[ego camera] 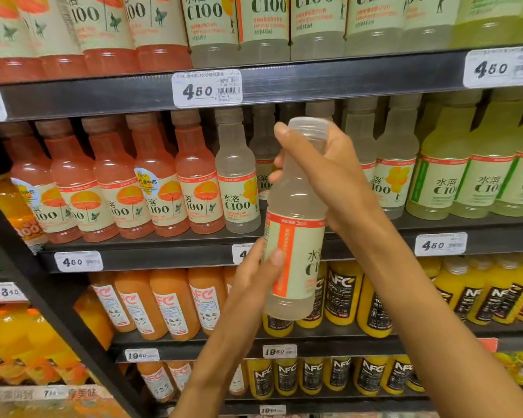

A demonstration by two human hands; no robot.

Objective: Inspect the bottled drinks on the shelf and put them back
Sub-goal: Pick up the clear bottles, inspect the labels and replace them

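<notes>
Both hands curled, gripping.

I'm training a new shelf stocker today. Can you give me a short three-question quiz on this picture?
1. True or false: both hands are on the pale bottle.
2. Which hand is at the cap end? A) left hand B) right hand
3. Fill in: the price tag on the upper shelf edge reads ____.

Key: 1. true. 2. B; the left hand holds the labelled lower part. 3. 4.50.
</notes>
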